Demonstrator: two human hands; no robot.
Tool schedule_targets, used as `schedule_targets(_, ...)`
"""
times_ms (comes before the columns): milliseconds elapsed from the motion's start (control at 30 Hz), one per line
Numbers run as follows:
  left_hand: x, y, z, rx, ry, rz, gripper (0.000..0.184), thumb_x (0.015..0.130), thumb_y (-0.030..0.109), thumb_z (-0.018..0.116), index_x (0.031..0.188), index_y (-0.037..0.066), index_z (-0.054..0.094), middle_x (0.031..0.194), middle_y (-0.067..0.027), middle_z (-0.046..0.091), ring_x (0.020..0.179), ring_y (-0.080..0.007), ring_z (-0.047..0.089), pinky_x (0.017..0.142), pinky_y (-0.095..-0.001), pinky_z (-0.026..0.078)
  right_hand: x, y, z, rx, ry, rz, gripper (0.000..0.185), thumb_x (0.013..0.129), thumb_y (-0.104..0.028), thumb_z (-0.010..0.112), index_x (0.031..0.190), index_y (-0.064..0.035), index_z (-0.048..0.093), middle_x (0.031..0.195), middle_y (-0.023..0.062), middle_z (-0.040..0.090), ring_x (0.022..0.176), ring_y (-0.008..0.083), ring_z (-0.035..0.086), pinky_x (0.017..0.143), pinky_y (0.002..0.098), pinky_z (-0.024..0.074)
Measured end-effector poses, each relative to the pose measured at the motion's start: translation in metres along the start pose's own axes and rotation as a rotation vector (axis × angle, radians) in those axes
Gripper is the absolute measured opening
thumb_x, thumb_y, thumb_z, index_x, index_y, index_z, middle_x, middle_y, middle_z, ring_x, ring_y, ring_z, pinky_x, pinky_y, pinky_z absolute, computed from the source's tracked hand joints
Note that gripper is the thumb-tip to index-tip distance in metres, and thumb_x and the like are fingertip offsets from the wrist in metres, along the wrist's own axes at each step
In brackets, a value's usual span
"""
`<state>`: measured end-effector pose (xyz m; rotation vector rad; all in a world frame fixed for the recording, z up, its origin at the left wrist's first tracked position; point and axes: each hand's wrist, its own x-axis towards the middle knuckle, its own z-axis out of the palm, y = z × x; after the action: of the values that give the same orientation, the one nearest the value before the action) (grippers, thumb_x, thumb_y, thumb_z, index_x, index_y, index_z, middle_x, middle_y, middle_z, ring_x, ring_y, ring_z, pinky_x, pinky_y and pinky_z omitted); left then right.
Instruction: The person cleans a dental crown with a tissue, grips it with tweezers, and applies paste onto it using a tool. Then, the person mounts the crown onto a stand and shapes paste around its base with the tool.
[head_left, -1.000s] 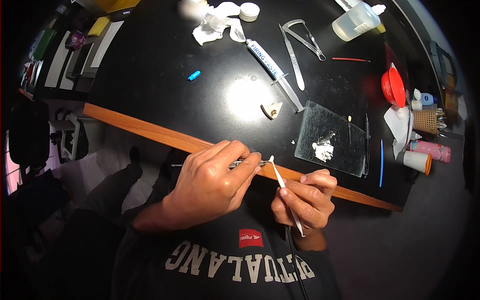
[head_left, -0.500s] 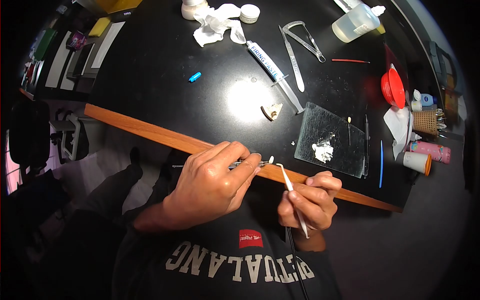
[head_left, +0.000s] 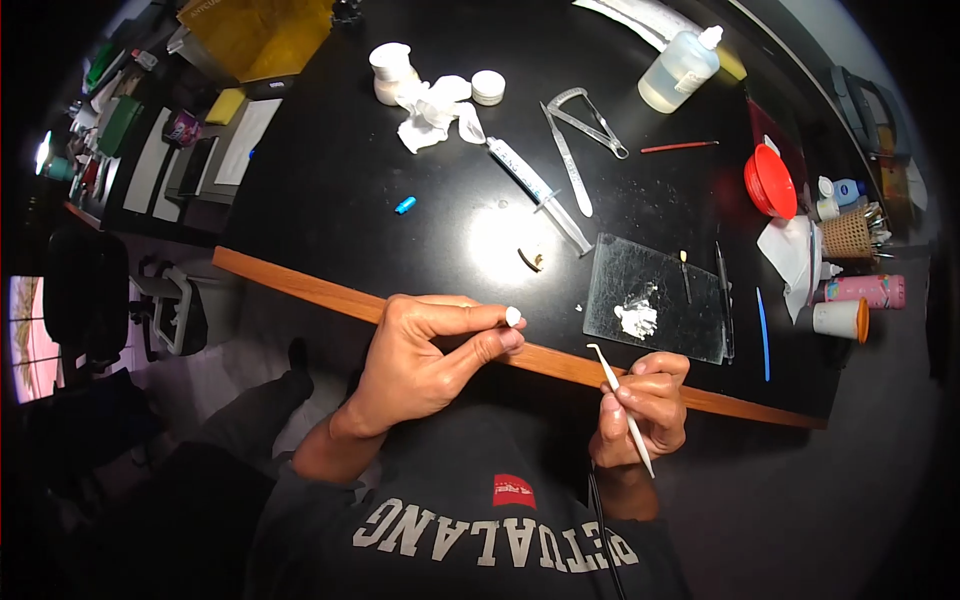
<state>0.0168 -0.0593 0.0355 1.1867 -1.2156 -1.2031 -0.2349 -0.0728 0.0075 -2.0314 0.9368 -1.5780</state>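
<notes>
White, slim stick tool with a hooked tip (head_left: 637,434), pinched in the person's right hand (head_left: 655,411), fingers curled snugly around its middle and covering part of it. It runs on a slant: hooked end up and away from the body, leaning left, the bend turned toward the left hand (head_left: 425,350); the other end points back down to the right. That left hand is pinching a tiny, rounded white piece (head_left: 513,317) at its fingertips, just over the wooden desk edge (head_left: 560,363). Tool and piece aren't touching, small gap between them.

Quick count on the black desk (head_left: 330,200): one rectangular glass slab (head_left: 675,325) with one smeared white paste blob (head_left: 636,318), one fat white syringe with blue print (head_left: 525,172), one metal caliper (head_left: 590,125), one flat silver knife handle (head_left: 568,165), one little shiny blue cap (head_left: 405,205), one red stick (head_left: 680,147) and one blue stick (head_left: 763,335).

Slab sits right past the tool's tip, so it's kinda crowding that side. Farther back, crumpled white tissue (head_left: 428,115) partly covers a pale-filled jar (head_left: 391,68).
</notes>
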Motion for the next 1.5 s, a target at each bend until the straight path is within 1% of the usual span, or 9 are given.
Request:
schedule_targets(267,-0.01,0.003,-0.005,0.079,-0.055,0.139,0.013,0.095,-0.006,0.076,0.106,-0.004,0.081,0.097,-0.0171,0.08,0.097,-0.025,0.08,0.088,-0.0355,0.067,0.003,0.0,0.002,-0.039,-0.013,-0.011,0.019,0.078,0.001,0.073,0.094,-0.0076,0.069,0.076,0.0038,0.069,0.082,0.0238,0.057,0.077,0.0366,0.0488)
schedule_targets(300,-0.013,-0.003,-0.004,-0.001,-0.039,0.173,0.017,0.093,-0.006,0.078,0.109,0.0,0.083,0.1,-0.0124,0.082,0.096,-0.0194,0.079,0.082,-0.0277,0.062,0.004,0.0,0.001,-0.036,-0.03,-0.012,0.02,0.077,0.002,0.074,0.094,-0.0071,0.069,0.076,0.0042,0.069,0.082,0.0243,0.057,0.076,0.0366,0.049)
schedule_targets(400,-0.02,-0.016,-0.003,-0.172,-0.05,0.181,0.019,0.093,-0.007,0.078,0.11,0.0,0.082,0.103,-0.0128,0.082,0.101,-0.0212,0.078,0.087,-0.0298,0.064,0.003,0.0,0.004,-0.045,-0.019,-0.015,0.021,0.077,0.003,0.074,0.094,-0.0068,0.069,0.077,0.0045,0.069,0.082,0.0244,0.057,0.075,0.0367,0.0491)
schedule_targets(433,-0.022,-0.016,-0.003,-0.195,-0.048,0.15,0.015,0.091,-0.007,0.079,0.106,-0.002,0.082,0.101,-0.0182,0.081,0.1,-0.0291,0.08,0.097,-0.0423,0.065,0.002,0.0,0.003,-0.038,-0.024,-0.012,0.021,0.076,0.004,0.074,0.094,-0.0065,0.069,0.078,0.0043,0.069,0.082,0.0245,0.057,0.076,0.0367,0.049)
schedule_targets(633,-0.03,-0.021,-0.001,-0.213,-0.045,0.103,0.016,0.091,-0.008,0.078,0.106,-0.002,0.082,0.1,-0.0183,0.081,0.101,-0.0295,0.08,0.098,-0.0436,0.065,0.003,-0.001,0.005,-0.04,-0.039,-0.003,0.022,0.076,0.004,0.074,0.095,-0.0063,0.069,0.078,0.0042,0.068,0.083,0.0247,0.056,0.076,0.0372,0.0489)
schedule_targets(933,-0.031,-0.014,0.001,0.126,0.062,0.255,0.022,0.089,-0.01,0.079,0.109,-0.001,0.083,0.097,-0.0137,0.081,0.087,-0.0181,0.079,0.075,-0.0263,0.063,0.002,0.0,0.005,-0.037,-0.039,-0.006,0.022,0.076,0.004,0.074,0.094,-0.0062,0.068,0.078,0.0047,0.069,0.082,0.0246,0.057,0.076,0.0374,0.0489)
schedule_targets(1300,-0.036,-0.006,0.003,0.23,0.113,0.198,0.013,0.09,-0.013,0.075,0.101,-0.007,0.08,0.086,-0.0161,0.077,0.075,-0.0189,0.077,0.069,-0.0266,0.063,0.009,-0.001,0.005,-0.016,0.003,0.007,0.025,0.077,0.007,0.075,0.097,-0.0047,0.067,0.079,0.0066,0.071,0.076,0.0227,0.056,0.076,0.0378,0.0489)
schedule_targets(1367,-0.035,-0.004,0.006,0.163,0.094,0.137,0.011,0.093,-0.014,0.068,0.097,-0.009,0.078,0.086,-0.0157,0.075,0.069,-0.0169,0.073,0.062,-0.0256,0.059,0.019,0.002,-0.011,-0.175,-0.033,-0.05,0.03,0.073,0.011,0.079,0.097,-0.0048,0.07,0.084,0.007,0.071,0.082,0.0265,0.059,0.078,0.0392,0.0507)
schedule_targets(1500,-0.042,-0.007,0.01,-0.032,0.059,-0.014,0.02,0.105,0.006,0.068,0.12,-0.005,0.074,0.091,-0.0136,0.074,0.063,-0.0107,0.064,0.054,-0.0228,0.051,0.052,0.025,-0.06,-0.65,-0.186,-0.169,0.032,0.071,0.008,0.081,0.101,-0.0038,0.077,0.094,0.0088,0.072,0.092,0.032,0.063,0.081,0.0406,0.0534)
